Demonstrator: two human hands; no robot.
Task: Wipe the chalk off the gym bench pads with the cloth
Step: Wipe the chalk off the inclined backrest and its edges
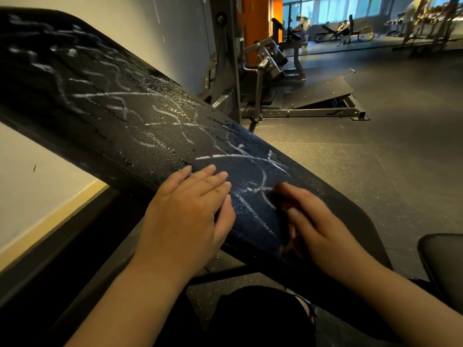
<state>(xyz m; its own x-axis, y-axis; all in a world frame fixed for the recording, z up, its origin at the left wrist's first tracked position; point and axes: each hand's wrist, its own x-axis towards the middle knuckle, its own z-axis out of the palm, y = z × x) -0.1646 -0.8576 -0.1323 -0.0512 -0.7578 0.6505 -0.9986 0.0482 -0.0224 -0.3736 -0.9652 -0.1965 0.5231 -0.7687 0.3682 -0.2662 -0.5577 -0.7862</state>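
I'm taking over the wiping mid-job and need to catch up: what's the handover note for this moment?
Left hand: flat, fingers straight, resting on the black textured inclined bench pad.
Right hand: on the pad's lower end, motion-blurred; grip unclear, no cloth clearly visible.
Done: nothing evident; white chalk scribbles cover the pad's length, among wet droplets.
To do: wipe the whole pad, then check the second black pad, partly seen at right.

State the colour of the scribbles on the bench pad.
White scribbles on black bench pad; head view.
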